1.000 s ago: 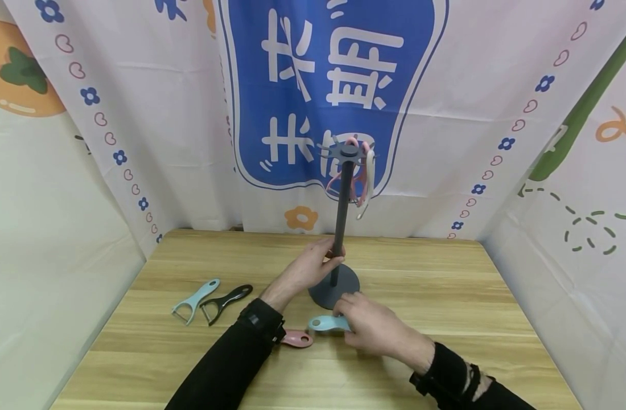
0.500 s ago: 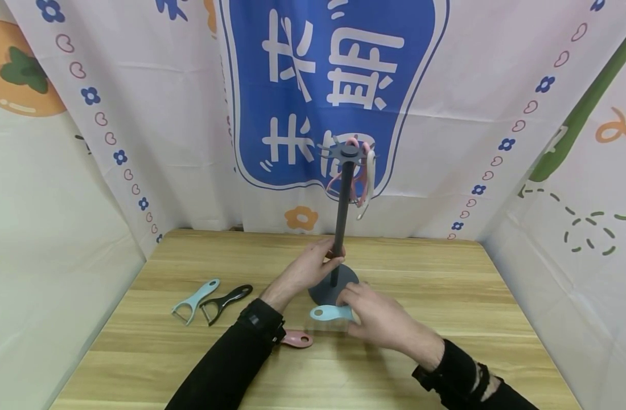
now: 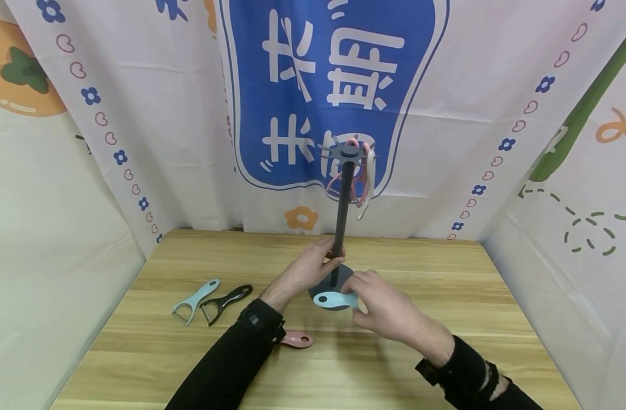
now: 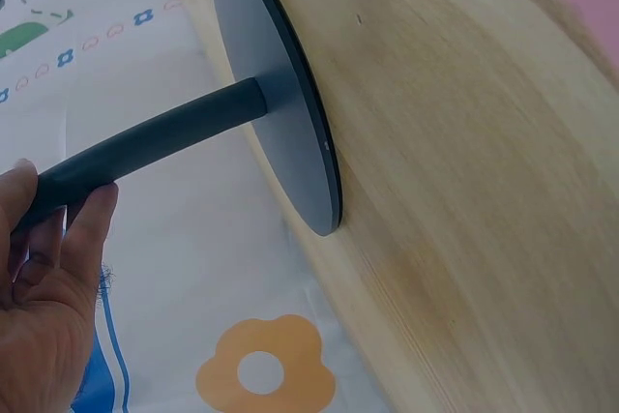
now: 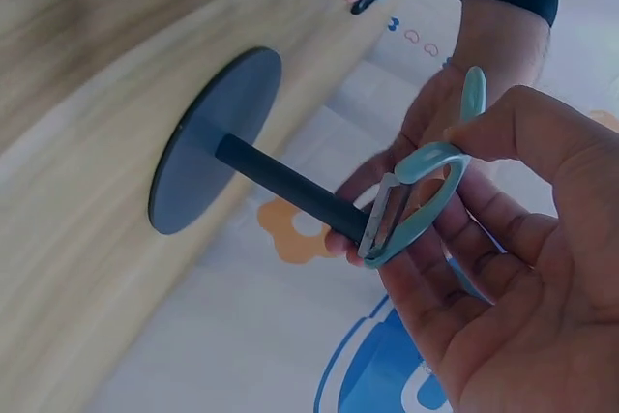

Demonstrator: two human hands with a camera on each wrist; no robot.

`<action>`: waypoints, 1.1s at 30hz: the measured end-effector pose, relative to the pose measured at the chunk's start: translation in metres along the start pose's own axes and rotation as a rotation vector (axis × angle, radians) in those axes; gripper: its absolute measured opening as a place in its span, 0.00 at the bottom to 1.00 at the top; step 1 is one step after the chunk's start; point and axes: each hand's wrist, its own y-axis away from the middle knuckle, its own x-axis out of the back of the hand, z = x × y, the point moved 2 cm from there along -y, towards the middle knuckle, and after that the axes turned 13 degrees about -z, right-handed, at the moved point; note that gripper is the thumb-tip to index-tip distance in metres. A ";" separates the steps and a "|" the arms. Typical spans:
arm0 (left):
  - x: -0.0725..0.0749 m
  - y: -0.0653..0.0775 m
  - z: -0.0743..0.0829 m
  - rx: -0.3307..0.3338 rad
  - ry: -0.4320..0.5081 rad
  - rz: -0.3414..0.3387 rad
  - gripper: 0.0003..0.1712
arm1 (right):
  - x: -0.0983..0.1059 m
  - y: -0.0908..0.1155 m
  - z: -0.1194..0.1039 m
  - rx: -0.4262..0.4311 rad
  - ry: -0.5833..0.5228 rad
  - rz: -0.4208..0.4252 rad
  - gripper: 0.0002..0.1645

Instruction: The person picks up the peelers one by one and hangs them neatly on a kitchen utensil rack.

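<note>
Creased white cloth (image 3: 185, 114) hangs behind a desk (image 3: 420, 279) of pale, streaky wood grain. On it stands a matte dark-grey rack (image 3: 342, 210): flat disc base, slim round post, spiky crown, with looped pink (image 3: 359, 188) and white utensils (image 3: 370, 176) hanging from it. The left hand's (image 3: 308, 266) fingers curl round the post; the right hand's (image 3: 387, 304) fingers pinch a smooth light-blue peeler (image 3: 338, 300) near its forked, metal-bladed head, raised in front of the disc. Leftward lie another blue peeler (image 3: 202, 293) and a glossy black one (image 3: 231, 297); a pink handle (image 3: 299, 340) pokes past the left sleeve (image 3: 231, 353).
</note>
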 end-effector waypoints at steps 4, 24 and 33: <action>0.000 0.000 0.000 0.007 -0.005 -0.006 0.05 | 0.006 0.001 0.001 -0.005 0.008 0.049 0.24; 0.001 0.002 0.001 0.080 0.013 -0.025 0.06 | 0.039 0.005 0.002 -0.015 -0.041 0.268 0.20; 0.001 0.001 0.002 0.022 -0.059 -0.007 0.14 | 0.051 0.008 0.001 -0.050 -0.073 0.382 0.24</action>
